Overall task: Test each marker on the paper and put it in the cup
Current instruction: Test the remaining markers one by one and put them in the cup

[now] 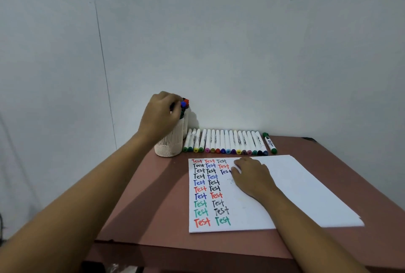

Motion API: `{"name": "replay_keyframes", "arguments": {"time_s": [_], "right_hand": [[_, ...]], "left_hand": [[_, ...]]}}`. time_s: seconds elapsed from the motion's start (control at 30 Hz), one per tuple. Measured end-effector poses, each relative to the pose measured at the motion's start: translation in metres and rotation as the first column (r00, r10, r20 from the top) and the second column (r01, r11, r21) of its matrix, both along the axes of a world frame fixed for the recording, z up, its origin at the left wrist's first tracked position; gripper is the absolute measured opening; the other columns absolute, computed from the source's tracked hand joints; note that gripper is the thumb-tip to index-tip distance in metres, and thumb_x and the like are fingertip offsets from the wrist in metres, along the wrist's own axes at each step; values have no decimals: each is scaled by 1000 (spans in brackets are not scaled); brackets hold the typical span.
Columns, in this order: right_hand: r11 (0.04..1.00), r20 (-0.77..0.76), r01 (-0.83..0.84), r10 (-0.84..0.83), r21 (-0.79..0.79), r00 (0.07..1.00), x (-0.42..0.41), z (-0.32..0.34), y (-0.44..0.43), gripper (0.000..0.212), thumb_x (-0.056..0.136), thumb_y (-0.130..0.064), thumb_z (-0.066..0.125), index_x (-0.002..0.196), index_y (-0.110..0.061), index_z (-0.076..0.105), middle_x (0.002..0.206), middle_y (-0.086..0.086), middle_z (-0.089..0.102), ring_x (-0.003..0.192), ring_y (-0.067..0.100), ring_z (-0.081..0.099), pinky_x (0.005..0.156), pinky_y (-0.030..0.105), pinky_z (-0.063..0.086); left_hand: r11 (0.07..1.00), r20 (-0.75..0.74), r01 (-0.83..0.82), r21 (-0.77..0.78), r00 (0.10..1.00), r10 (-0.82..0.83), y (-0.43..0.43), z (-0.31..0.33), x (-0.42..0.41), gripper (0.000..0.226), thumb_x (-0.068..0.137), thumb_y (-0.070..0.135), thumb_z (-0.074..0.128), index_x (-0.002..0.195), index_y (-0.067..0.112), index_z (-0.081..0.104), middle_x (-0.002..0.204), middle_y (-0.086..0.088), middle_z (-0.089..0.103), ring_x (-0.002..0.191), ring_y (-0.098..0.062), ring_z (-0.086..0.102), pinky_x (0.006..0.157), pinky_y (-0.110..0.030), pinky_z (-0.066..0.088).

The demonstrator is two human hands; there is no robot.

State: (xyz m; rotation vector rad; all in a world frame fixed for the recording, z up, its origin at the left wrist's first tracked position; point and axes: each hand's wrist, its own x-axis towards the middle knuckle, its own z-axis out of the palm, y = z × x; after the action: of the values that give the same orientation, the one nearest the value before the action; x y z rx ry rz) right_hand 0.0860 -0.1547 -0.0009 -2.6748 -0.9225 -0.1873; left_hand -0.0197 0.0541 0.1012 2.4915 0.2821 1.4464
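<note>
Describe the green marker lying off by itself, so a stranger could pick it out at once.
On the reddish-brown table, a row of white markers lies by the wall, just beyond the sheet of paper. Past the row's right end lies the green marker, a small gap apart. Unlike its neighbours, it looks thicker, lies at an angle, and is green at both ends.

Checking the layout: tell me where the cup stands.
In the head view, the cup stands at the table's far left, just left of the marker row and behind the paper's top-left corner; the left hand is over its top.
</note>
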Motion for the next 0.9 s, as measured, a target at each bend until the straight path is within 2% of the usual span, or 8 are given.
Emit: {"name": "replay_keyframes", "arguments": {"time_s": [0.1,0.2,0.37,0.47,0.57,0.67,0.77,0.9], "right_hand": [[1000,13,0,0,11,1000,0,-1,0,39,99,-33,37,127,-14,57,136,3,52,125,22,46,109,41,32],[1000,17,0,0,16,1000,-1,0,0,40,99,-33,37,128,-13,56,137,4,51,125,23,46,108,41,32],[990,14,-18,20,-137,1000,0,4,4,44,100,-35,29,136,-13,41,142,8,40,129,29,38,104,46,34],[984,-6,-77,77,-160,997,8,15,1,37,98,-34,34,124,-13,50,130,6,48,118,27,45,94,43,43],[998,32,-26,24,61,999,27,24,-2,29,96,-28,38,104,-13,61,109,6,58,96,24,55,76,35,46],[976,94,132,-149,172,984,55,32,-7,26,95,-11,40,107,-5,62,110,13,57,101,32,55,74,32,41],[932,3,312,-318,184,948,82,34,-19,26,96,-7,37,110,0,58,114,20,56,103,36,56,71,30,33],[892,-78,417,-410,174,909,101,21,-25,26,94,-7,43,113,-2,59,119,19,59,110,37,54,78,34,41]], "left_hand": [[992,-26,105,69,994,-103,-28,-27,8,21,89,8,54,106,4,66,104,-10,63,100,-23,53,82,-23,37],[989,-258,146,-27,955,-148,-42,-62,21,26,93,18,49,113,11,64,112,-4,60,104,-16,53,83,-23,39],[982,-644,156,-104,742,-186,-42,-95,31,33,95,33,43,110,11,63,114,-5,61,105,-21,55,88,-35,46],[981,-658,162,-111,728,-194,-40,-99,34,34,96,35,41,111,13,62,120,-5,60,106,-20,54,91,-37,45],[980,-647,162,-114,737,-197,-41,-101,35,36,97,33,41,121,14,59,129,-5,56,116,-20,50,97,-34,41],[980,-626,164,-113,754,-199,-39,-104,37,38,97,34,41,129,18,53,135,-1,52,122,-18,46,99,-30,38],[980,-626,162,-118,754,-200,-36,-107,40,40,96,36,40,132,21,51,137,0,50,124,-16,45,100,-30,37],[980,-632,157,-119,749,-197,-34,-109,42,40,96,38,40,131,21,51,135,0,52,121,-16,46,100,-32,38]]}}
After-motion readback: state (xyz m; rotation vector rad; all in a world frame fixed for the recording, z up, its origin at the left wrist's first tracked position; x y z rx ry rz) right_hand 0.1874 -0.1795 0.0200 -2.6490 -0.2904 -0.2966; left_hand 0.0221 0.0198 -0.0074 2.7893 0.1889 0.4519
